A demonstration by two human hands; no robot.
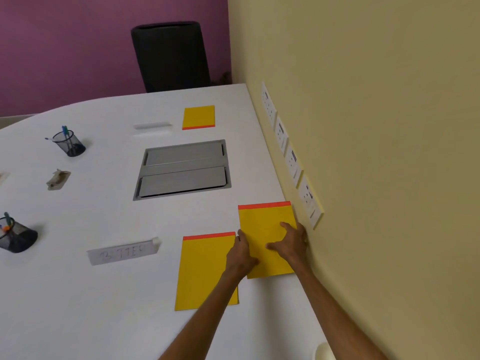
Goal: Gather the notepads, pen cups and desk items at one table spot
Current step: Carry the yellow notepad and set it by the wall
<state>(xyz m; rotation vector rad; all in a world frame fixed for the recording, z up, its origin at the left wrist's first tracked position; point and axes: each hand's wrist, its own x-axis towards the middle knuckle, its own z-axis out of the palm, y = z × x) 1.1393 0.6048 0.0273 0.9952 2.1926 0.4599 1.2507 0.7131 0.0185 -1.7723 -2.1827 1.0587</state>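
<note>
Head view: right pad (265,222) lies by the wall. Left hand (240,252) pinches its left edge; right hand (291,242) seems pressed flat on top. Slide it squarely onto near pad (205,271).

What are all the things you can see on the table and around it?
notepads: 3, yellow with an orange strip; far notepad at the far end, near notepad at the front, wall-side notepad by the wall
pen cups: 2, black mesh; far pen cup and near pen cup, both on the left
name plates: 2, clear; near name plate, far name plate
small desk item: 1, beige, left side
hatch: 1, grey, middle of the table
table: 1, white
chair: 1, black, far end
sockets: 4, white, on the yellow wall
left grip: pinches the wall-side notepad's left edge
right grip: fingers flat on that notepad
</note>
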